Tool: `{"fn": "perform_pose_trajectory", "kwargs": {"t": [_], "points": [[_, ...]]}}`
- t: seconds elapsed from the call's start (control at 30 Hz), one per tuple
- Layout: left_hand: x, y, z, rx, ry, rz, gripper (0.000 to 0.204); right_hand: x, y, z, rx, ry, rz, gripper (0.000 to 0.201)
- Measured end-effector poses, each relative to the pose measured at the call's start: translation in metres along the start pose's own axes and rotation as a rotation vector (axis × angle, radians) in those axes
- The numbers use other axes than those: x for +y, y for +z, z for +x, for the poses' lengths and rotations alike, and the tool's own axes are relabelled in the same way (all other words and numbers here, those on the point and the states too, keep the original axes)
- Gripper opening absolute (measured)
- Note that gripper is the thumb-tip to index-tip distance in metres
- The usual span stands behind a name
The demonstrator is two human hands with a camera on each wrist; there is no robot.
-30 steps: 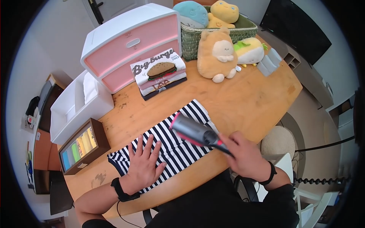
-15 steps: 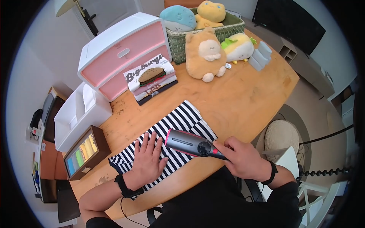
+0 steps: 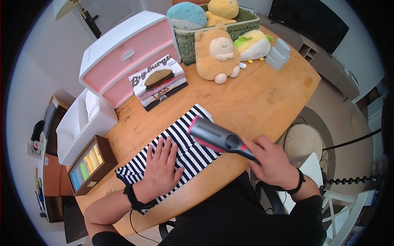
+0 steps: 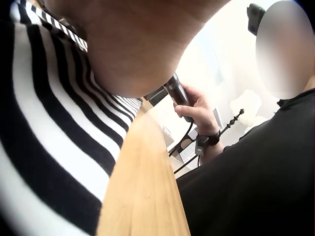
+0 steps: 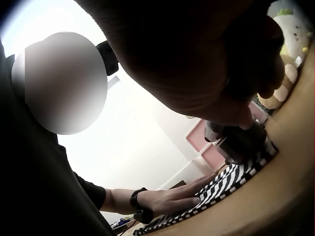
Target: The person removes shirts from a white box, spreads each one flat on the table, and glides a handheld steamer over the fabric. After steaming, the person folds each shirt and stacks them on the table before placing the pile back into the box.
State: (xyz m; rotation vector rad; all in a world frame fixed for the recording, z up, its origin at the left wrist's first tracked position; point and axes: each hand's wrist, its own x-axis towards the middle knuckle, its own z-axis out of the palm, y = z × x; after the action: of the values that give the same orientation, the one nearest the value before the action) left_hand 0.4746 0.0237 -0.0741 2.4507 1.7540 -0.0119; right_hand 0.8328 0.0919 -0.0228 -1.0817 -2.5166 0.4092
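Note:
A black-and-white striped garment point(image 3: 198, 158), folded into a long strip, lies on the wooden table point(image 3: 262, 108). On its left part my left hand point(image 3: 161, 170) rests flat, fingers spread and straight. My right hand point(image 3: 274, 160) grips the handle of a grey handheld appliance point(image 3: 215, 135) with a pink rim, a long flat head and a round dark panel. The head, slightly blurred, is over the garment's right part, tilted toward the far side. In the left wrist view, a dark cord point(image 4: 187, 132) hangs below the handle.
Folded T-shirts point(image 3: 158, 82) lie stacked before a white-and-pink drawer unit point(image 3: 127, 55). A white bin point(image 3: 107, 115) and a brown box of rolled cloths point(image 3: 107, 158) stand left. Plush toys point(image 3: 215, 59), a green basket point(image 3: 186, 47) and a grey-blue stepped object point(image 3: 278, 55) are at the back.
The appliance went from over the garment toward my left hand, then back out to the right and farther from me. My left hand stays on the garment. The head view shifted slightly.

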Motion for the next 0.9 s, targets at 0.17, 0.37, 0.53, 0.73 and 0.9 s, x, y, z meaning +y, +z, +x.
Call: {"fn": "perform_pose_trajectory", "kwargs": {"t": [0.17,0.37,0.53,0.73,0.9], "points": [[-0.003,0.013,-0.001,0.017,-0.020,-0.012,0.081,-0.011,0.021,0.032,-0.039,-0.056,0.022,0.064],[-0.002,0.012,-0.002,0.002,-0.033,-0.048,0.082,0.003,0.012,0.050,-0.031,0.128,-0.064,0.065],[-0.004,0.015,-0.003,0.019,-0.020,-0.038,0.081,0.000,0.007,0.060,0.030,0.119,-0.164,0.067],[-0.013,0.010,-0.018,0.088,-0.067,-0.142,0.087,-0.028,0.019,0.076,-0.077,-0.059,-0.024,0.068],[-0.040,0.013,-0.056,0.066,-0.213,-0.107,0.088,-0.022,0.037,0.086,-0.121,-0.083,-0.027,0.067]]}}
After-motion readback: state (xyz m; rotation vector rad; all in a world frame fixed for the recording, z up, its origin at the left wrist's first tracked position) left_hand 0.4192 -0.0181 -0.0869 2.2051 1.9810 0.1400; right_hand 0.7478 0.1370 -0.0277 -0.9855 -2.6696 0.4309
